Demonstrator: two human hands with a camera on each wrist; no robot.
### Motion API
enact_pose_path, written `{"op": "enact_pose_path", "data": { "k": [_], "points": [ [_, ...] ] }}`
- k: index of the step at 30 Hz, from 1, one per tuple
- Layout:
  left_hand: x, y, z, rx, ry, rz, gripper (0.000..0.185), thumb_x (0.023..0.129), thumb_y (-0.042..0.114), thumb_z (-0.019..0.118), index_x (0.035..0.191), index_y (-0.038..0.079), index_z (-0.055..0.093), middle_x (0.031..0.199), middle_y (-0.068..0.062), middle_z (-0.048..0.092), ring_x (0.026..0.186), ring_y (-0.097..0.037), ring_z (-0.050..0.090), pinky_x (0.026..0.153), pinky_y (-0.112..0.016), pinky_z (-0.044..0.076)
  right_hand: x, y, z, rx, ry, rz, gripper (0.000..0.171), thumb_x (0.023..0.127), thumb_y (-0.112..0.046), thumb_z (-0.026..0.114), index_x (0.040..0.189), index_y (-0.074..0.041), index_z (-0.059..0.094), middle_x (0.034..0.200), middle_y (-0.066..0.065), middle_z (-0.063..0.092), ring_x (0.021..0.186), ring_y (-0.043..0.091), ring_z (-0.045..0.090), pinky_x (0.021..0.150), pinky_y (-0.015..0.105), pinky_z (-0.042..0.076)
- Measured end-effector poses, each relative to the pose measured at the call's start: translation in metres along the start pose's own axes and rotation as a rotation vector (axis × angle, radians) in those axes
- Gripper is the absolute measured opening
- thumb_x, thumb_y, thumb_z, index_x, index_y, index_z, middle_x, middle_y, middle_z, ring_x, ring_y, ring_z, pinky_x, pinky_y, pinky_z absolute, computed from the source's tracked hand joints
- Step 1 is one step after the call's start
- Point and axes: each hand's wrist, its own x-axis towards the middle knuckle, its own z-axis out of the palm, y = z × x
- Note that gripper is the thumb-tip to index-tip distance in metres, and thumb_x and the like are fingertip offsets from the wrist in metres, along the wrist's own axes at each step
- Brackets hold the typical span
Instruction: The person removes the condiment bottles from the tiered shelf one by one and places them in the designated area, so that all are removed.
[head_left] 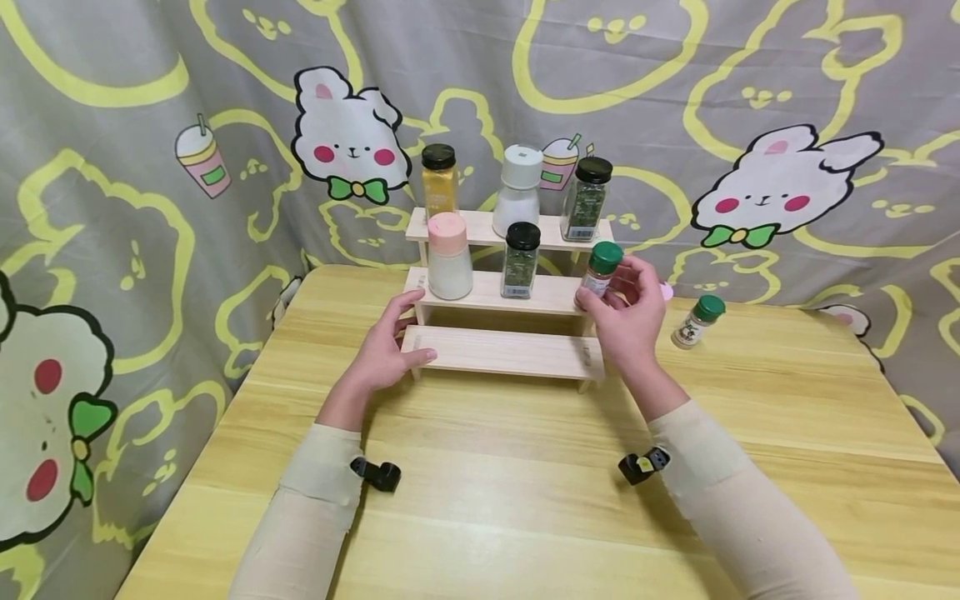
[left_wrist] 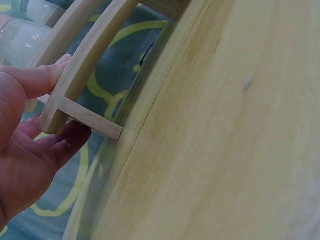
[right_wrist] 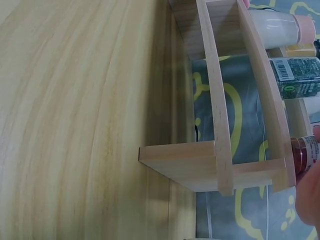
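A three-step wooden rack [head_left: 502, 352] stands on the yellow table [head_left: 525, 467]. My left hand [head_left: 390, 342] grips the left end of the rack's lowest step, thumb on top; the left wrist view shows the fingers [left_wrist: 45, 80] round that rack end [left_wrist: 80, 117]. My right hand [head_left: 626, 312] holds a green-capped spice jar [head_left: 600, 268] at the right end of the middle step. In the right wrist view the jar [right_wrist: 304, 152] shows reddish contents beside the rack [right_wrist: 220, 160].
On the top step stand a yellow jar [head_left: 439, 179], a white bottle [head_left: 517, 190] and a dark herb jar [head_left: 586, 198]. The middle step holds a pink-capped jar [head_left: 448, 255] and a black-capped herb jar [head_left: 521, 259]. Another green-capped jar [head_left: 697, 321] stands on the table right of the rack.
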Motion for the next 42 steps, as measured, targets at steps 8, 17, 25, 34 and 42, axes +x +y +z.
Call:
{"op": "enact_pose_path", "data": {
  "k": [8, 17, 25, 34, 42],
  "points": [
    [0.003, 0.002, 0.000, -0.015, -0.006, 0.015, 0.092, 0.079, -0.010, 0.078, 0.152, 0.025, 0.036, 0.156, -0.011, 0.032, 0.131, -0.039, 0.044, 0.102, -0.051, 0.043, -0.006, -0.023, -0.007, 0.005, 0.013, -0.011, 0.052, 0.075, 0.012, 0.079, 0.120, 0.001, 0.057, 0.111, 0.009, 0.059, 0.101, 0.027, 0.060, 0.089, 0.033, 0.053],
    [0.004, 0.002, -0.001, -0.036, -0.001, 0.001, 0.092, 0.079, -0.013, 0.078, 0.153, 0.023, 0.036, 0.155, -0.012, 0.032, 0.130, -0.040, 0.044, 0.102, -0.052, 0.042, -0.003, -0.007, -0.021, 0.007, 0.020, -0.018, 0.057, 0.074, 0.006, 0.084, 0.123, -0.006, 0.059, 0.115, 0.009, 0.061, 0.105, 0.026, 0.061, 0.091, 0.032, 0.053],
    [-0.003, 0.028, 0.000, -0.042, -0.017, -0.007, 0.088, 0.079, -0.018, 0.073, 0.153, 0.008, 0.033, 0.155, -0.022, 0.029, 0.130, -0.047, 0.042, 0.102, -0.055, 0.041, -0.005, -0.002, -0.032, 0.027, 0.046, -0.045, 0.059, 0.070, 0.007, 0.087, 0.121, -0.008, 0.061, 0.114, 0.010, 0.061, 0.101, 0.027, 0.062, 0.087, 0.030, 0.054],
    [0.001, 0.009, 0.001, -0.024, -0.012, -0.011, 0.091, 0.080, -0.014, 0.075, 0.154, 0.016, 0.033, 0.156, -0.016, 0.029, 0.133, -0.043, 0.041, 0.103, -0.055, 0.040, -0.013, -0.014, -0.042, 0.024, 0.071, -0.035, 0.055, 0.072, 0.013, 0.082, 0.121, -0.004, 0.061, 0.112, 0.011, 0.061, 0.101, 0.027, 0.062, 0.087, 0.028, 0.054],
    [-0.001, 0.001, 0.001, -0.011, 0.005, -0.012, 0.091, 0.080, -0.010, 0.078, 0.152, 0.028, 0.037, 0.155, -0.010, 0.033, 0.131, -0.037, 0.044, 0.102, -0.051, 0.043, -0.014, -0.002, -0.055, 0.030, 0.091, -0.037, 0.059, 0.070, 0.012, 0.084, 0.121, -0.006, 0.062, 0.113, 0.012, 0.062, 0.099, 0.028, 0.063, 0.083, 0.027, 0.055]
  ]
}}
